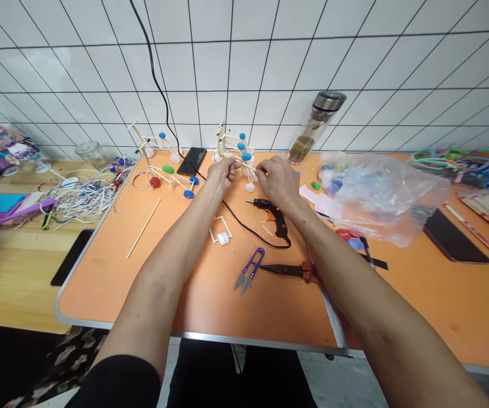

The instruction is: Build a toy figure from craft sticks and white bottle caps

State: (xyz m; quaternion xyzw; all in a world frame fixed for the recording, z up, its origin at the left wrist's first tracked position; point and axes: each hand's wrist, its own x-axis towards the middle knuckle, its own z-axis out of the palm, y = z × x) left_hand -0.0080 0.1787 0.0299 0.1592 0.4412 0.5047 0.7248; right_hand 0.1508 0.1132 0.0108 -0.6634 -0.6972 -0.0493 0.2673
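Near the back of the orange table, both of my hands are closed on a thin wooden stick [246, 164]. My left hand [224, 172] pinches its left part with curled fingers, and my right hand [280, 178] has the fingertips on its right end. Right behind them stands a stick model [221, 137] with blue and white bottle caps; whether the stick touches it I cannot tell. A black glue gun [275, 215] lies just below my right hand. To the left is a second stick model [153, 167] with red, green and blue caps.
Purple thread snips [249, 271] and red-handled pliers [284, 271] lie in front. A small stick frame [222, 238] and a loose stick [143, 228] rest nearby. A glass bottle [312, 133] leans at the back, near a plastic bag [384, 190]. The glue gun's cord [244, 218] crosses the table.
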